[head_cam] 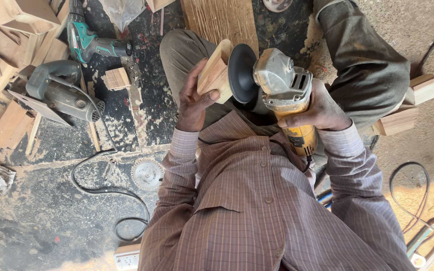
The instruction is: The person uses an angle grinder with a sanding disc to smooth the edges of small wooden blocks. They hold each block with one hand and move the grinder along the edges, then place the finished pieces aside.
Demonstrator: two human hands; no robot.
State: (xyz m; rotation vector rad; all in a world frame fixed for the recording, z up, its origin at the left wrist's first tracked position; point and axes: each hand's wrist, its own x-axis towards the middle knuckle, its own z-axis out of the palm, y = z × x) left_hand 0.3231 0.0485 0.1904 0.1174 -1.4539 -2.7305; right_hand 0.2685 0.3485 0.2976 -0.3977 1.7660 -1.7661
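The dusty floor [51, 211] holds a grey saw [59, 90] and a green drill [94, 42], well apart from the hands. The right hand [317, 108] grips a yellow grinder [285, 95]. Its black disc [241, 73] touches a small wood block [214, 73], gripped by the left hand [193, 103] above the lap.

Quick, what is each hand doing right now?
Left hand: closed, gripping a pale, light-coloured wooden block.
Right hand: closed around a yellow and grey angle grinder with a black round disc.
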